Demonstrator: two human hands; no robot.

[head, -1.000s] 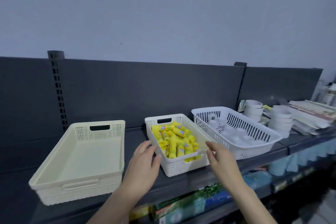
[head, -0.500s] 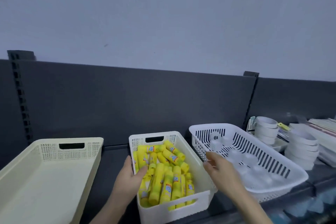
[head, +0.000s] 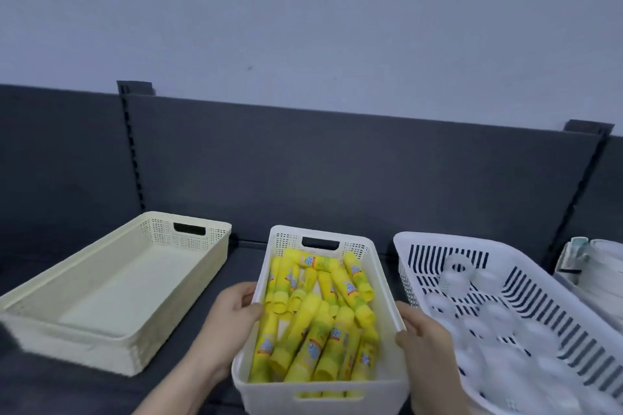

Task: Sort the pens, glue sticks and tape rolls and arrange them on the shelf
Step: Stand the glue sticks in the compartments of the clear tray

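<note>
Glue sticks [head: 317, 323] yellow, labelled, piled loose in white basket [head: 263, 394] on shelf [head: 236, 266]; left hand [head: 229, 320] grips left rim, right hand [head: 424, 344] right rim; cream tray [head: 111, 296] left; clear tape rolls [head: 455, 274] in slotted basket [head: 539, 307] right
</note>
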